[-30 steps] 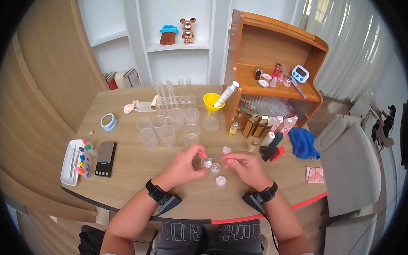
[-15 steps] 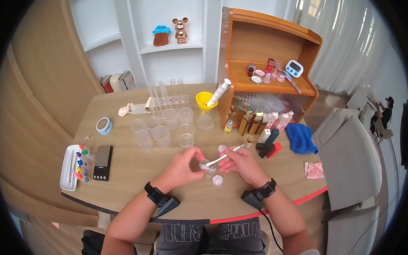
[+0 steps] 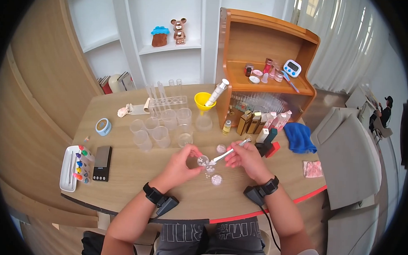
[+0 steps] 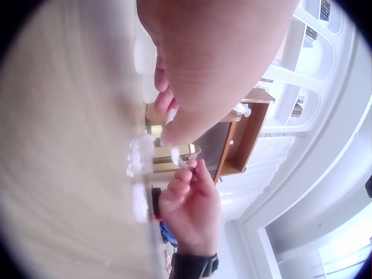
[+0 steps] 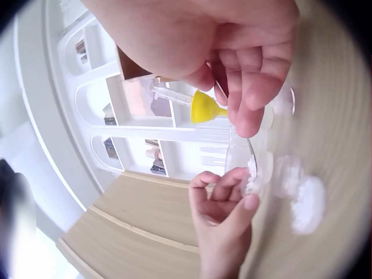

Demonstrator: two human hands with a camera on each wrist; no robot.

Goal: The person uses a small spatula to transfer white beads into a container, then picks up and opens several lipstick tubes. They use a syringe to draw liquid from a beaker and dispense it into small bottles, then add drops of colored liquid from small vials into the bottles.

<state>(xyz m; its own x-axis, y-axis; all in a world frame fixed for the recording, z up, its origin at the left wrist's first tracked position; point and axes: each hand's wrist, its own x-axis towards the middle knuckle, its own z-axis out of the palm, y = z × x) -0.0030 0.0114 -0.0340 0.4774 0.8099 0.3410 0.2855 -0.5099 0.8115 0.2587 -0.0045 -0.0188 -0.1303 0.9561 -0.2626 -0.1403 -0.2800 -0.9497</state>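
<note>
My left hand (image 3: 181, 166) holds a small clear cup (image 3: 203, 160) with white bits in it, thumb and fingers at its sides. A slim silver spoon (image 3: 232, 151) is pinched in my right hand (image 3: 248, 161). Its tip, carrying white bits, is just right of the held cup, above a second small cup (image 3: 210, 169) on the table. In the right wrist view the spoon (image 5: 252, 156) reaches toward the cup in my left hand (image 5: 224, 218). Nearer me stands another little cup (image 3: 216, 179) of pale bits, and one more (image 3: 221, 149) lies beyond. Loose white bits dot the table beside them.
Several clear beakers (image 3: 160, 136) and a test tube rack (image 3: 169, 102) stand behind my left hand. A yellow funnel (image 3: 204, 101) holds a syringe. Small boxes (image 3: 255, 122) front the wooden cabinet (image 3: 270, 31). At left lie a black scale (image 3: 102, 162) and a white tray (image 3: 65, 170).
The spoon, hidden one second ago, showed with its tip in the held cup half a second ago. Now the tip has moved right, over the second cup. More white bits lie on the table.
</note>
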